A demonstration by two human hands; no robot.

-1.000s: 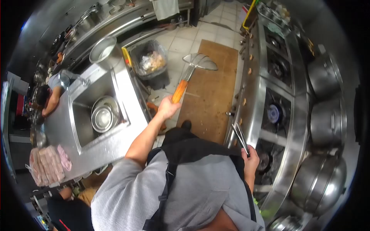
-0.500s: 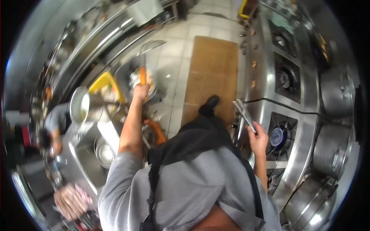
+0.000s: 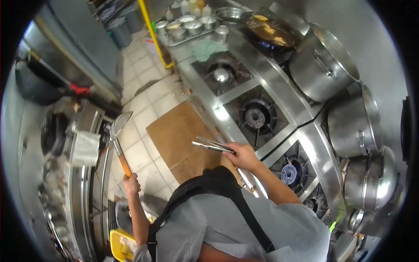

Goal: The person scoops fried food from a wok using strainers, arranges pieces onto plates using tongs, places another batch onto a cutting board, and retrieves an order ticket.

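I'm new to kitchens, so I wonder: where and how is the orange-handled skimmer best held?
Probably by its orange handle, from the near end, where the left hand grips: the handle is slim and straight, pointing back toward the person, while the wide metal head faces away.

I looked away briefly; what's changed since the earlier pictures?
The view has swung right, bringing the stove further in; the sink has left it. The tongs now point leftward. Nothing was let go: the right hand still holds them, the left hand the strainer.
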